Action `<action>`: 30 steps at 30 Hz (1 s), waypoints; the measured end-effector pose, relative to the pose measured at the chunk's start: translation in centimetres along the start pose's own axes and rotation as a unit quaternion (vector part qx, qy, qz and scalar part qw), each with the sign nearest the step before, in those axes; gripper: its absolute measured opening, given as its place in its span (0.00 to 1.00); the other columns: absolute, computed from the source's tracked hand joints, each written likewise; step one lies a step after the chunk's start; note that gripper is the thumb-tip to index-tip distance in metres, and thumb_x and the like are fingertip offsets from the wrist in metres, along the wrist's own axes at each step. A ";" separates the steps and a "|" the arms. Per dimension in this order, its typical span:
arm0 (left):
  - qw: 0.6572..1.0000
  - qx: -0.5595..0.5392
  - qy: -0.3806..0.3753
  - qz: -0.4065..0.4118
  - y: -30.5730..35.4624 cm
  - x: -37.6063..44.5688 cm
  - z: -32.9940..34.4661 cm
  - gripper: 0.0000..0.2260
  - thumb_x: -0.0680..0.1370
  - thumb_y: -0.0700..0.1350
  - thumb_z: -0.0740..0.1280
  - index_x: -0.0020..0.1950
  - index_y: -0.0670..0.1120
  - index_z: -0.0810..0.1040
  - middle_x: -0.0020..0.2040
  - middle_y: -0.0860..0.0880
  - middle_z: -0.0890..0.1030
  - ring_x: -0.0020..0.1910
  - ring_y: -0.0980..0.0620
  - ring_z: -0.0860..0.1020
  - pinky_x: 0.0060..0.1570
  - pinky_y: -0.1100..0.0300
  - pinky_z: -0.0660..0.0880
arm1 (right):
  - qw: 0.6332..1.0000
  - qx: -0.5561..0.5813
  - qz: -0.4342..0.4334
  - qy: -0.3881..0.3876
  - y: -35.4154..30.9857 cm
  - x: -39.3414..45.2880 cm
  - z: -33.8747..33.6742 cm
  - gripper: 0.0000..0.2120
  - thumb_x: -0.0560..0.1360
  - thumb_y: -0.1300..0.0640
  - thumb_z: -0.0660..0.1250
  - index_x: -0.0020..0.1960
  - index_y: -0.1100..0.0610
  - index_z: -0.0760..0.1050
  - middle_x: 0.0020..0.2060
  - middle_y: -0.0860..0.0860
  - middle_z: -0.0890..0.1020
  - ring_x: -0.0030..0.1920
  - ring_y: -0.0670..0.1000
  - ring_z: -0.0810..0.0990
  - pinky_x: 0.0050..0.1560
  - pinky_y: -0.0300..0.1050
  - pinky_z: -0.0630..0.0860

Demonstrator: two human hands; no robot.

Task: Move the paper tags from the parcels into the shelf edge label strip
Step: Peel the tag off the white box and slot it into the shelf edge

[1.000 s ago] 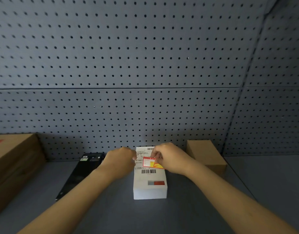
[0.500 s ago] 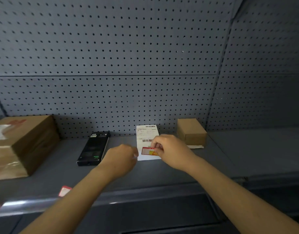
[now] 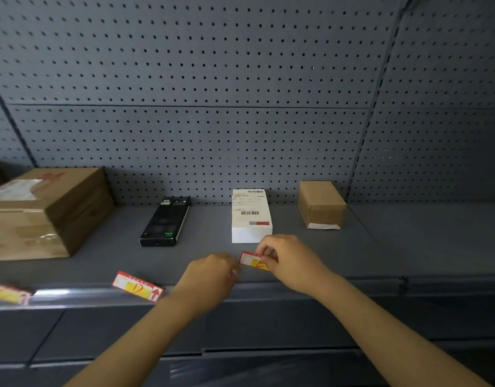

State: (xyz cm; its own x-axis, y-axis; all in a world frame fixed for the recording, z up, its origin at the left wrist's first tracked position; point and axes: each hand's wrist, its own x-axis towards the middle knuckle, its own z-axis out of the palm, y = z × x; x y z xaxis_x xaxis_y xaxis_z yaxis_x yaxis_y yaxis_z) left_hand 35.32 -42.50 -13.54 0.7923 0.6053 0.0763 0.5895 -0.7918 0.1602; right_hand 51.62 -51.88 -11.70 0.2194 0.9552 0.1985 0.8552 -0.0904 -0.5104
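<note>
Right hand pinching paper tag, above label strip

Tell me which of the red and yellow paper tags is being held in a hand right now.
The small red and yellow paper tag pinched by the right hand, in front of the white parcel; the other two sit at the shelf edge strip.
</note>
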 end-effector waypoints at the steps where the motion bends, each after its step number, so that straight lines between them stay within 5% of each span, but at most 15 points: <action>1: 1.000 0.004 -0.003 -0.001 0.2 0.0 0.3 0.11 0.79 0.44 0.58 0.57 0.49 0.78 0.57 0.49 0.77 0.55 0.45 0.78 0.51 0.54 0.74 | 1.000 0.012 0.003 -0.003 0.2 -0.1 0.0 0.05 0.76 0.60 0.67 0.50 0.52 0.78 0.47 0.48 0.82 0.45 0.46 0.79 0.48 0.46 0.80; 7: 0.998 -0.001 0.048 -0.028 1.8 -1.2 1.4 0.10 0.81 0.44 0.58 0.60 0.49 0.75 0.56 0.48 0.76 0.51 0.45 0.78 0.43 0.57 0.72 | 0.998 0.057 0.017 -0.021 1.0 -0.8 0.4 0.07 0.75 0.60 0.67 0.51 0.52 0.78 0.44 0.45 0.80 0.44 0.46 0.80 0.46 0.45 0.80; 30: 0.998 0.059 0.025 -0.028 3.0 -1.4 4.2 0.14 0.77 0.37 0.61 0.63 0.46 0.74 0.61 0.46 0.76 0.60 0.47 0.73 0.55 0.56 0.73 | 0.995 0.096 0.002 0.009 1.3 -0.6 1.9 0.07 0.74 0.62 0.69 0.51 0.55 0.79 0.42 0.45 0.79 0.43 0.45 0.78 0.42 0.34 0.76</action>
State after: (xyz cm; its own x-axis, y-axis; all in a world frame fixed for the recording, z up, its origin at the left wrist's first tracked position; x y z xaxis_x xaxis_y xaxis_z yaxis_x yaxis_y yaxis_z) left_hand 36.64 -46.06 -17.32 0.7511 0.6493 0.1193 0.6487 -0.7594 0.0494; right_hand 51.69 -52.09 -14.02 0.2324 0.9494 0.2112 0.7487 -0.0361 -0.6619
